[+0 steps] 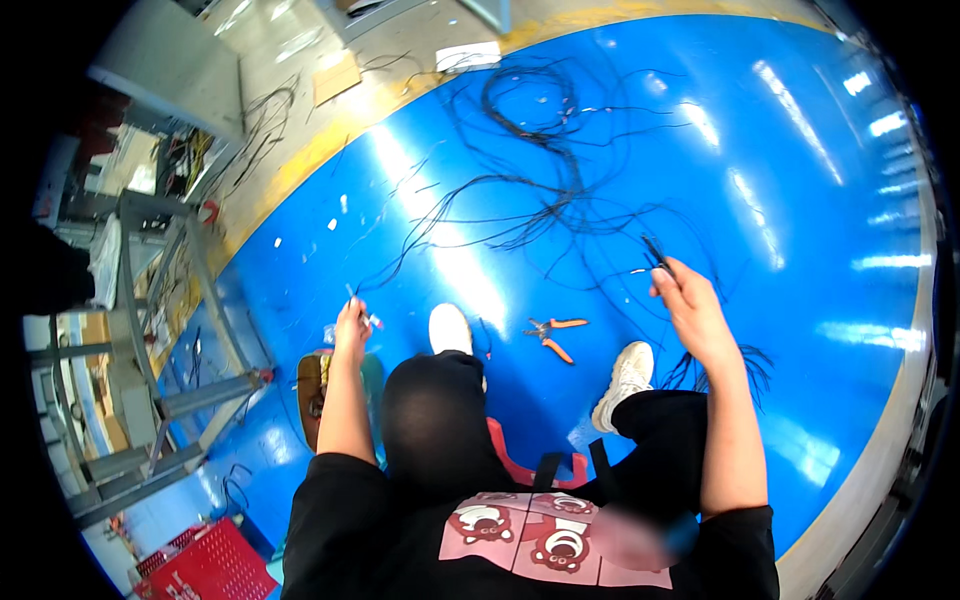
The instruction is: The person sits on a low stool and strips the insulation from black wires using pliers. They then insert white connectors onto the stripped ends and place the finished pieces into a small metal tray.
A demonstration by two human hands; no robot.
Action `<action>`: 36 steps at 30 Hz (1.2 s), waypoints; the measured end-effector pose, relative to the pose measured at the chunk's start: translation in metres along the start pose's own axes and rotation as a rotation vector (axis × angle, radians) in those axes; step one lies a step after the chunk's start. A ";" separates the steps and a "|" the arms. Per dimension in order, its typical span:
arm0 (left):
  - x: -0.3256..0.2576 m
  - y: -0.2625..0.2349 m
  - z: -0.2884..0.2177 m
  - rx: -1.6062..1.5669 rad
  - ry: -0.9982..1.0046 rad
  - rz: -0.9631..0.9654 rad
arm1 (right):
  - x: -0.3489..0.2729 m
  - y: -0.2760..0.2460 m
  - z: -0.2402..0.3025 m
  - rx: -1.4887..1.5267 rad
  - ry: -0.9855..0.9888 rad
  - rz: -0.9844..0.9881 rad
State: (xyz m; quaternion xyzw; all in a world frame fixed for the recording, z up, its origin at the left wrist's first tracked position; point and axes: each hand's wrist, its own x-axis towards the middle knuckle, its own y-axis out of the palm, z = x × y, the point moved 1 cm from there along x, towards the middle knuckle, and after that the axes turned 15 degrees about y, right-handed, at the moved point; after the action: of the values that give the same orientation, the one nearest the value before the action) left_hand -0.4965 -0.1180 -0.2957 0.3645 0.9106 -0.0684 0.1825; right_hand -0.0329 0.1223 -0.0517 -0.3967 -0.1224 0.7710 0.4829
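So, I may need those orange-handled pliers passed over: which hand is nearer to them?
Right. The right hand is up and to the right of the orange-handled pliers; the left hand is farther off, beyond the white shoe.

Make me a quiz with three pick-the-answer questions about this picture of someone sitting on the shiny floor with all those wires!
1. Where do the orange-handled pliers lie?
A. on the blue floor between the two white shoes
B. in the red crate
C. on the metal rack

2. What colour are the tangled wires on the floor?
A. white
B. black
C. green

3. What is the right hand doing?
A. resting flat on the floor
B. holding the pliers
C. pinching a black wire end, raised off the floor

Answers:
1. A, the pliers sit on the floor between the shoes.
2. B, the strands are all dark black.
3. C, its fingers close on a wire end; the left hand grips a small item too.
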 end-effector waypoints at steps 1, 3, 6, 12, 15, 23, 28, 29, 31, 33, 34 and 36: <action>-0.001 -0.006 0.015 0.070 -0.011 -0.020 | 0.000 -0.003 -0.002 -0.004 0.005 0.002; -0.003 -0.010 0.044 0.243 -0.024 -0.049 | -0.002 -0.009 -0.006 0.026 0.017 -0.034; 0.006 -0.055 0.080 0.551 0.024 -0.021 | -0.003 -0.015 -0.008 0.069 -0.017 -0.091; 0.015 -0.048 0.068 1.205 0.307 -0.178 | -0.008 -0.036 -0.006 0.270 -0.121 -0.051; 0.025 0.006 -0.009 0.906 0.548 -0.055 | -0.017 -0.042 0.021 0.336 -0.182 0.047; -0.159 0.310 -0.272 0.168 1.019 0.594 | -0.050 -0.046 0.069 0.557 -0.287 0.417; -0.200 0.354 -0.253 -0.019 0.954 0.642 | -0.051 -0.044 0.055 0.712 -0.293 0.430; -0.200 0.361 -0.255 -0.086 0.924 0.680 | -0.049 -0.046 0.056 0.670 -0.333 0.391; -0.207 0.368 -0.243 -0.223 0.790 0.728 | -0.046 -0.040 0.048 0.576 -0.344 0.347; -0.199 0.379 -0.249 -0.151 0.802 0.786 | -0.040 -0.046 0.045 0.539 -0.323 0.268; -0.201 0.379 -0.245 -0.174 0.824 0.773 | -0.041 -0.044 0.044 0.548 -0.327 0.280; -0.200 0.377 -0.239 -0.213 0.861 0.707 | -0.043 -0.042 0.042 0.555 -0.319 0.311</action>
State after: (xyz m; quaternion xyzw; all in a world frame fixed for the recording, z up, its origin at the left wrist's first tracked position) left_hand -0.1706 0.0894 0.0047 0.6218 0.7273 0.2440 -0.1578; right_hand -0.0272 0.1159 0.0211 -0.1390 0.0798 0.8914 0.4240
